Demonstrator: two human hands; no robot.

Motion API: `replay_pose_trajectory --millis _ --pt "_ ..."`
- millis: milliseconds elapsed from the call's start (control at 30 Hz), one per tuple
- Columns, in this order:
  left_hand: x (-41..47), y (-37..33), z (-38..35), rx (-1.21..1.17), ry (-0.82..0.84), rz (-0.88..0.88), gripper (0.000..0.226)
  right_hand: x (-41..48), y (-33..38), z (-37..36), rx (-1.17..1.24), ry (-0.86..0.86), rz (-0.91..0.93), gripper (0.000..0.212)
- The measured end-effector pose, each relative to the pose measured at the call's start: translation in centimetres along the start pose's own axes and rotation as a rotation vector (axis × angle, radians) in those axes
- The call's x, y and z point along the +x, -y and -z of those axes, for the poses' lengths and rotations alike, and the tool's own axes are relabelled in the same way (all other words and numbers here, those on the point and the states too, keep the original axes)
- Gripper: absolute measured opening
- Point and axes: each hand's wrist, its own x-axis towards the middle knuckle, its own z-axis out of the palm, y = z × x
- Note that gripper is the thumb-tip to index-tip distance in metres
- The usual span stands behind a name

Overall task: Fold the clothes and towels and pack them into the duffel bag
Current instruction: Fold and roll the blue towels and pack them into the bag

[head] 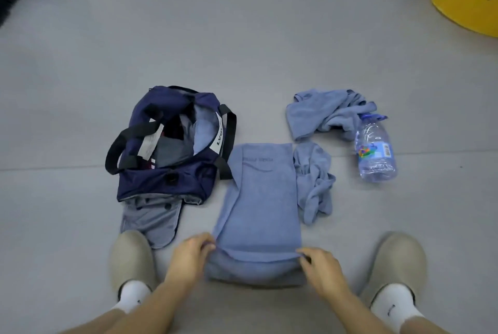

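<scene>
The long blue towel is laid flat on the floor, just right of the open duffel bag. Its near corners are pinched by the left hand and the right hand.

The towel was soft blue cloth, matt, with a short nap. The far towel and side towel looked alike. The bag was navy woven fabric, faintly sheened, with black webbing straps. The bottle was clear glossy plastic. The floor was smooth, grey and dull-sheened. The clogs were matt beige, the socks white knit.
</scene>
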Motion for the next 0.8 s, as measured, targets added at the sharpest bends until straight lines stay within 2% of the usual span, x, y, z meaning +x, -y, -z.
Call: replay_pose_trajectory --millis 167,333,400,533,600,700,800 --pt "9.7 -5.1 3.2 0.017 -0.204 -0.167 0.008 9.1 3.7 6.7 0.085 -0.203 0.069 0.026" --pt "18.7 -8.8 5.0 0.071 -0.317 -0.304 0.011 18.4 6.5 11.5 0.006 -0.421 0.166 0.023" --pt "21.9 -9.3 4.9 0.074 -0.371 -0.307 0.013 21.6 6.9 12.1 -0.007 -0.466 0.165 0.022" --pt "26.5 -8.3 2.7 0.138 -0.379 -0.214 0.016 26.4 6.7 11.1 0.030 -0.451 0.078 0.022" --pt "27.6 -7.3 1.5 0.196 -0.369 -0.210 0.022 28.0 6.0 10.1 0.084 -0.460 0.068 0.030" --pt "28.3 -5.3 0.7 0.244 -0.357 -0.229 0.042 28.0 5.1 7.6 0.077 -0.496 0.107 0.053" --pt "28.0 -3.9 0.1 0.318 -0.353 -0.263 0.045 25.3 4.6 3.4 -0.001 -0.470 0.234 0.057"
